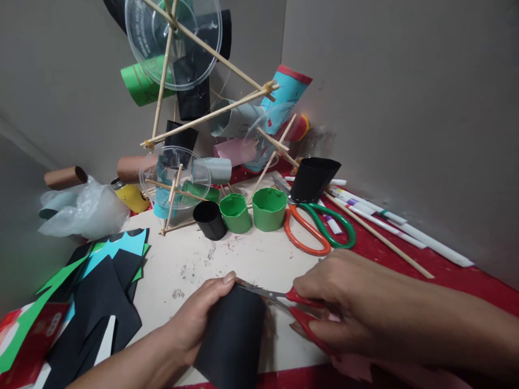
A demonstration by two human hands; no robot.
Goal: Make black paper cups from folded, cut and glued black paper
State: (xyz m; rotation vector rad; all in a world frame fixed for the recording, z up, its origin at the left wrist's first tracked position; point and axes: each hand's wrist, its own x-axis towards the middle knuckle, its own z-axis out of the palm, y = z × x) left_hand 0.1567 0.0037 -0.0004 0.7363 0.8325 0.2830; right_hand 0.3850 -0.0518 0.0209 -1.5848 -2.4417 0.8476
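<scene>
My left hand [208,305] is wrapped round a black paper tube [235,340], its thumb at the top rim. In my right hand [336,292] is a pair of red-handled scissors [302,302], fingers through the loops. Their blades lie across the tube's top edge, close to my left thumb. Beyond the hands stand a short black paper cup [209,220] and two green paper cups [269,209]. Larger scissors [320,229] with one orange and one green handle lie just past my right hand.
Wooden-stick frames with clear plastic discs [174,43] and paper tubes rise at the back. Black, green and blue paper scraps [101,302] pile at left beside a plastic bag [93,210] and a yellow bottle [132,195]. White markers [430,243] and a stick [381,237] lie right.
</scene>
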